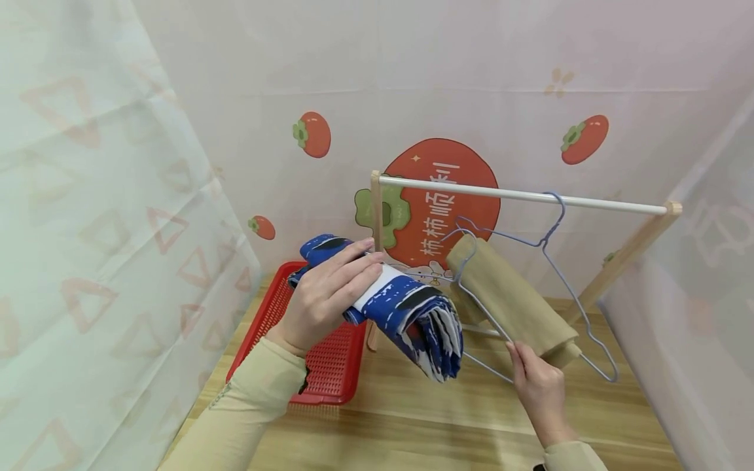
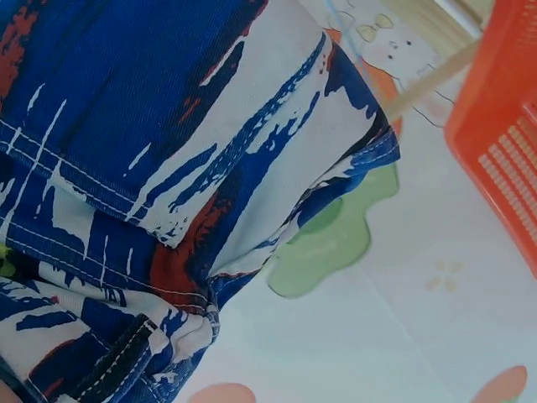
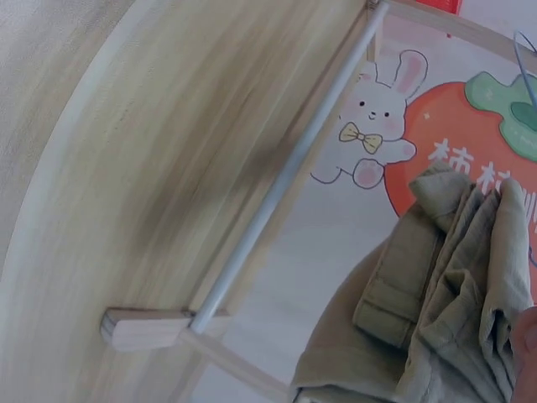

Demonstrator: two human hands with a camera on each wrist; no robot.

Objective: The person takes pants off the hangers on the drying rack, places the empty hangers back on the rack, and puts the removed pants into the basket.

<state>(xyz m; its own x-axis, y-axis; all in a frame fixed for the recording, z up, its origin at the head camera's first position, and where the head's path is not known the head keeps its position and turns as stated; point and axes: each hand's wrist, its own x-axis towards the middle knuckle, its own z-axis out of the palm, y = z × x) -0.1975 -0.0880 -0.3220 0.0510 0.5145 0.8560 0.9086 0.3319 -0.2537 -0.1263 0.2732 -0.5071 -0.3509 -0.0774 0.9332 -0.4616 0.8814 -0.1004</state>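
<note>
L. hand [image 1: 330, 288], fingers round folded blue-print garment [image 1: 406, 294], partly above red basket [image 1: 355, 366]; R. hand [image 1: 538, 389] pinches wire hanger [image 1: 484, 311] beside khaki garment [image 1: 518, 297], over wood-grain worktop [image 1: 412, 425] (persimmon-print backdrop [image 1: 318, 59] behind).

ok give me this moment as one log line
left hand: holds folded blue garment; right hand: holds front hanger; khaki garment: on rear hanger
</note>
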